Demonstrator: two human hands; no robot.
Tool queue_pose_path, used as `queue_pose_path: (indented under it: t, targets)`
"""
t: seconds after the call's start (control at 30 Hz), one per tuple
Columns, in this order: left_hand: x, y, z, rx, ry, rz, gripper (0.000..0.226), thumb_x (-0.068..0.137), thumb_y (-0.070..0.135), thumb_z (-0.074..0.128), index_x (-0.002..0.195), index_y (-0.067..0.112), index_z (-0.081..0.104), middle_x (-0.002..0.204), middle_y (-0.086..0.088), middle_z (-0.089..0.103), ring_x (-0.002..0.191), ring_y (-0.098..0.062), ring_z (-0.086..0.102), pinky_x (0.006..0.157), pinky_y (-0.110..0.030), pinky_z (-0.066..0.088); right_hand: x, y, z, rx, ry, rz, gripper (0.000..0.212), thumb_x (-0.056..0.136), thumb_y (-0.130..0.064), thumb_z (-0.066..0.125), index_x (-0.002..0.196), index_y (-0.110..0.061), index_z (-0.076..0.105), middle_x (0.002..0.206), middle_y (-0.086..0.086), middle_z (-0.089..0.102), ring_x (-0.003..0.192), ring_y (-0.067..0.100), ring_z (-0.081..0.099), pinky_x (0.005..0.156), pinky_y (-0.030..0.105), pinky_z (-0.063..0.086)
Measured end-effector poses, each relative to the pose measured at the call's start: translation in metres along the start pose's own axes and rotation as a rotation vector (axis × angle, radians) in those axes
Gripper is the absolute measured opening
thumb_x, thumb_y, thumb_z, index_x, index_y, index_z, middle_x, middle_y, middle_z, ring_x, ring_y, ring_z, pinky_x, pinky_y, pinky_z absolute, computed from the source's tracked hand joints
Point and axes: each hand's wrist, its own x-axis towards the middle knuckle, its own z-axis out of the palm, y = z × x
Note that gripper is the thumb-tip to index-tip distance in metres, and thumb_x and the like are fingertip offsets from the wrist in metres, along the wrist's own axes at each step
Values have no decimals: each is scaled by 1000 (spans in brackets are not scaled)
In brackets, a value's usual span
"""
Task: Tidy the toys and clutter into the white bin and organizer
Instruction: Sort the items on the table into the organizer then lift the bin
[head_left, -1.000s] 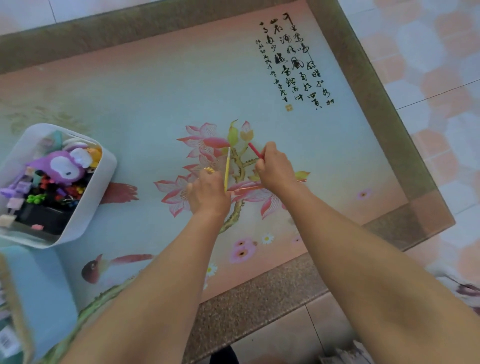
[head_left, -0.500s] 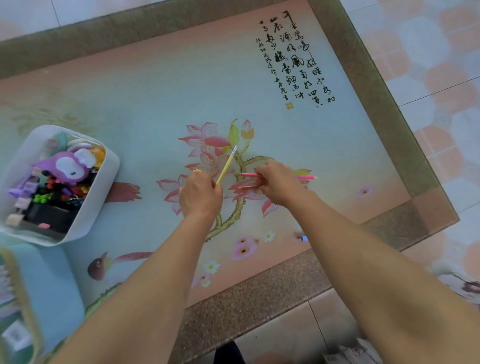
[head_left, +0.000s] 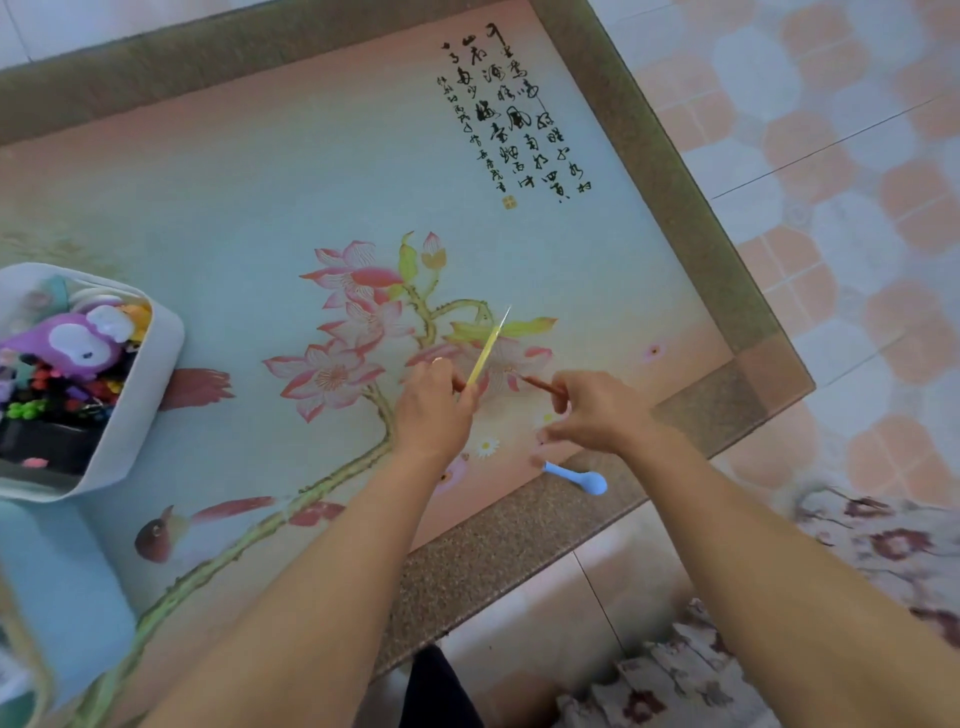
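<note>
Two pencils in hand, one blue piece left by the table edge

Left hand is clenched round the yellow pencil, tip pointing up and away; right hand pinches the red pencil low over the table; the smart play is to gather both into one fist, then sweep up the small blue piece lying just below the right hand; the white bin, already full of toys, waits well apart at the left.
</note>
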Motion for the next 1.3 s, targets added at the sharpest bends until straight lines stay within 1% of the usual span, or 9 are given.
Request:
queue_pose_path:
  t: [0.17, 0.3, 0.37, 0.43, 0.73, 0.87, 1.07, 1.2, 1.3]
  targets:
    - [-18, 3, 17, 18, -24, -12, 17, 90, 25, 56, 94, 9, 58, 103, -11, 59, 97, -28, 54, 77, -34, 40, -27, 24, 48, -47, -109, 56, 41, 61, -38, 83, 88, -28, 54, 88, -6, 62, 87, 19, 58, 67, 31, 42]
    - [-29, -3, 21, 22, -52, 3, 15, 92, 23, 54, 94, 8, 60, 95, -5, 57, 93, -24, 53, 74, -32, 38, -32, 29, 70, 59, -2, 38, 35, 76, -30, 68, 107, -42, 57, 103, -5, 64, 101, 23, 60, 77, 35, 51]
    - [-35, -11, 21, 1, -63, 6, 14, 92, 23, 54, 90, 9, 58, 91, -5, 56, 87, -23, 53, 69, -30, 35, -33, 23, 76, 167, 46, 54, 31, 81, -27, 62, 110, -38, 61, 87, -6, 62, 89, 22, 59, 73, 34, 50]
    - [-39, -18, 18, -29, -60, 11, 13, 91, 23, 55, 84, 11, 55, 90, -8, 58, 83, -24, 52, 67, -29, 33, -34, 11, 73, 294, 104, 78, 5, 85, -23, 61, 88, -27, 60, 69, -7, 49, 77, 22, 52, 64, 29, 40]
    - [-70, -31, -47, -310, 33, 84, 17, 91, 21, 55, 79, 10, 58, 73, -2, 55, 69, -19, 48, 59, -30, 33, -69, -101, 30, 1096, 132, 31, 19, 87, -12, 68, 73, -11, 55, 55, 3, 36, 41, 11, 27, 38, 23, 24]
    - [-95, -48, -98, -438, 119, 103, 13, 91, 21, 57, 78, 15, 57, 66, 6, 53, 61, -10, 47, 58, -22, 37, -91, -159, 29, 1119, 141, -35, 17, 84, -10, 71, 77, -7, 56, 53, 4, 39, 36, 7, 28, 34, 20, 27]
    - [-152, -105, -181, -473, 211, 116, 14, 90, 25, 56, 77, 27, 52, 78, -1, 60, 75, -25, 59, 71, -44, 54, -132, -252, 47, 1144, 32, -199, 16, 85, -7, 69, 73, -9, 57, 51, 3, 41, 39, 10, 28, 36, 22, 25]
    - [-200, -148, -234, -405, 277, 140, 7, 92, 17, 55, 86, 16, 56, 79, 0, 56, 69, -10, 51, 64, -12, 40, -157, -314, 69, 1076, -64, -249, 10, 85, -8, 69, 86, -2, 60, 51, 4, 42, 39, 10, 29, 37, 22, 26]
    - [-231, -189, -270, -453, 355, 100, 6, 92, 15, 56, 88, 11, 58, 75, -4, 56, 60, -4, 50, 58, -16, 39, -176, -369, 88, 992, -103, -295, 11, 84, -4, 69, 88, 2, 62, 50, 3, 46, 34, 7, 34, 36, 21, 26]
